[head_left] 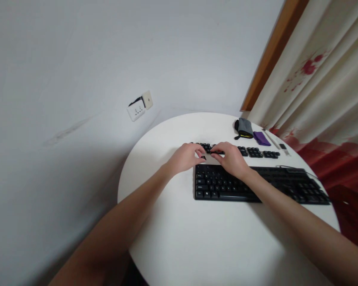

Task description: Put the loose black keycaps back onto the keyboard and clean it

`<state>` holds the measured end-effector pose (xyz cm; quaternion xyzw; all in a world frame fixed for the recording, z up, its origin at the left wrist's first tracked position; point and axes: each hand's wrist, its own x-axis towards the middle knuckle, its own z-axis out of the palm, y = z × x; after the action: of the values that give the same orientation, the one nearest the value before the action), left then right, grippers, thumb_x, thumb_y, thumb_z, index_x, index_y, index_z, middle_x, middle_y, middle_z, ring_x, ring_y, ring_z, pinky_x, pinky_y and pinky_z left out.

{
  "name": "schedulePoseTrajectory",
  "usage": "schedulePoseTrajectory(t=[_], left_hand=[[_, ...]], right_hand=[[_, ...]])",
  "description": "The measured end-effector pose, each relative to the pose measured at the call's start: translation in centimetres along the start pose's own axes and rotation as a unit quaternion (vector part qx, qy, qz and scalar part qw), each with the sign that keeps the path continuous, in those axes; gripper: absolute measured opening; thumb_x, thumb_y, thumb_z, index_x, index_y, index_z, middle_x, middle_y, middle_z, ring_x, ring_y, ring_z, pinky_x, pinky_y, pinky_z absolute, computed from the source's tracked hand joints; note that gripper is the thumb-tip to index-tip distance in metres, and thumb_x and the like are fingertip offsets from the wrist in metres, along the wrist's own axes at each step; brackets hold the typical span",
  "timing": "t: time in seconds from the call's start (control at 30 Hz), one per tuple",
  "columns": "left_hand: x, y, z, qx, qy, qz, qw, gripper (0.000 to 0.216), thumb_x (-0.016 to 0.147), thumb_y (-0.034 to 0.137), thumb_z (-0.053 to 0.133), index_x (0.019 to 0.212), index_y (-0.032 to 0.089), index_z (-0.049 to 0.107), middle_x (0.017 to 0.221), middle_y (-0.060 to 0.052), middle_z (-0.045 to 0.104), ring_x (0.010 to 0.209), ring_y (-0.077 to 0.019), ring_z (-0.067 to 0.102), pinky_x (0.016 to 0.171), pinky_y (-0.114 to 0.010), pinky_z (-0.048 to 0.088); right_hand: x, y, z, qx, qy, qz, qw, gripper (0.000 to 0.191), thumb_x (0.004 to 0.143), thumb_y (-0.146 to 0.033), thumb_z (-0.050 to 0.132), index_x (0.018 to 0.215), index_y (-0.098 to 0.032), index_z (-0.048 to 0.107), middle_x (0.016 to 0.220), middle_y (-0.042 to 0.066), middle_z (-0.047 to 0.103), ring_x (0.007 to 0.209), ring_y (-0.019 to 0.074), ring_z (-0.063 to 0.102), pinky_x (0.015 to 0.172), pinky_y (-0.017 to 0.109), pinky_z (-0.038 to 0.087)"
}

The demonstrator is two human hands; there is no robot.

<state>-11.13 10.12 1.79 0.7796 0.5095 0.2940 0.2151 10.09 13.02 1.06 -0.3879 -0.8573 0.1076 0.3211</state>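
Observation:
My left hand (187,157) is closed in a pinch behind the upper left corner of the black keyboard (207,194). A small black keycap (203,157) shows at the tips of its thumb and forefinger. My right hand (231,159) reaches over the keyboard's top edge, its thumb and finger bent together around a dark keycap, partly hidden by the fingers. Just behind both hands, black keycaps (254,152) lie in grouped blocks along a row. The keyboard's left side has its keys in place; the right forearm covers part of its middle.
Beyond the keycaps on the round white table (167,238) lie a grey pouch (245,128), a purple cloth (261,138) and a thin pale stick-like tool (273,140). A wall socket (136,110) sits at the left, and a curtain (319,95) hangs at the right.

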Motion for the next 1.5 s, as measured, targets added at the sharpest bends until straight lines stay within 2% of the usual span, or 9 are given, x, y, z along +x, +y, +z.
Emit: schedulePoseTrajectory(t=[0.13, 0.27, 0.47, 0.7, 0.83, 1.13, 1.5], left_hand=[[-0.9, 2.1, 0.6, -0.012, -0.115, 0.047, 0.992, 0.016, 0.073, 0.023, 0.079, 0.088, 0.022, 0.074, 0.083, 0.000, 0.073, 0.074, -0.0171, 0.066, 0.068, -0.027, 0.047], [-1.3, 3.0, 1.4, 0.010, -0.159, 0.053, 0.986, 0.015, 0.073, 0.022, 0.078, 0.088, 0.025, 0.076, 0.080, 0.001, 0.073, 0.070, -0.0168, 0.065, 0.064, -0.027, 0.044], [-1.1, 2.8, 1.7, 0.011, -0.168, 0.061, 0.984, 0.015, 0.076, 0.026, 0.076, 0.091, 0.026, 0.078, 0.083, -0.001, 0.074, 0.074, -0.0180, 0.065, 0.067, -0.028, 0.044], [-1.3, 2.9, 1.8, 0.042, -0.148, 0.071, 0.985, 0.014, 0.079, 0.031, 0.075, 0.092, 0.028, 0.079, 0.087, -0.003, 0.073, 0.078, -0.0189, 0.064, 0.072, -0.029, 0.046], [-1.5, 3.2, 1.5, 0.037, -0.163, 0.075, 0.983, 0.015, 0.085, 0.033, 0.067, 0.092, 0.029, 0.079, 0.092, -0.004, 0.073, 0.082, -0.0189, 0.065, 0.077, -0.030, 0.047], [-1.3, 2.7, 1.5, 0.071, -0.157, 0.098, 0.980, 0.016, 0.086, 0.027, 0.064, 0.088, 0.025, 0.079, 0.086, -0.004, 0.073, 0.078, -0.0185, 0.064, 0.069, -0.028, 0.045], [-1.3, 3.0, 1.6, 0.060, -0.144, 0.102, 0.983, 0.014, 0.083, 0.022, 0.066, 0.086, 0.024, 0.079, 0.084, -0.004, 0.074, 0.076, -0.0183, 0.066, 0.070, -0.028, 0.047]], right_hand=[[-2.9, -0.2, -1.6, 0.039, 0.017, 0.026, 0.999, 0.008, 0.084, -0.019, 0.069, 0.091, -0.021, 0.071, 0.090, 0.004, 0.072, 0.082, 0.0202, 0.063, 0.080, 0.036, 0.049], [-5.1, 0.0, -2.0, 0.072, 0.016, 0.043, 0.996, 0.005, 0.084, -0.021, 0.069, 0.089, -0.021, 0.070, 0.088, 0.004, 0.071, 0.081, 0.0204, 0.063, 0.077, 0.035, 0.049], [-6.4, 0.7, -1.3, 0.123, 0.010, 0.062, 0.990, 0.006, 0.083, -0.022, 0.071, 0.088, -0.021, 0.071, 0.086, 0.004, 0.072, 0.081, 0.0199, 0.064, 0.076, 0.034, 0.050], [-7.0, 0.5, -1.7, 0.161, 0.001, 0.066, 0.985, 0.006, 0.082, -0.021, 0.072, 0.088, -0.021, 0.072, 0.088, 0.004, 0.072, 0.083, 0.0190, 0.064, 0.077, 0.033, 0.049], [-7.1, 0.2, -1.8, 0.167, 0.006, 0.064, 0.984, 0.005, 0.083, -0.021, 0.072, 0.088, -0.021, 0.072, 0.088, 0.004, 0.072, 0.083, 0.0189, 0.064, 0.077, 0.033, 0.049], [-7.2, 0.0, -1.4, 0.163, 0.004, 0.064, 0.985, 0.005, 0.083, -0.020, 0.071, 0.088, -0.021, 0.072, 0.088, 0.003, 0.072, 0.080, 0.0176, 0.063, 0.074, 0.031, 0.047], [-7.2, -0.1, -1.4, 0.167, 0.000, 0.068, 0.984, 0.006, 0.083, -0.020, 0.072, 0.088, -0.021, 0.072, 0.088, 0.003, 0.072, 0.082, 0.0177, 0.063, 0.076, 0.032, 0.048]])
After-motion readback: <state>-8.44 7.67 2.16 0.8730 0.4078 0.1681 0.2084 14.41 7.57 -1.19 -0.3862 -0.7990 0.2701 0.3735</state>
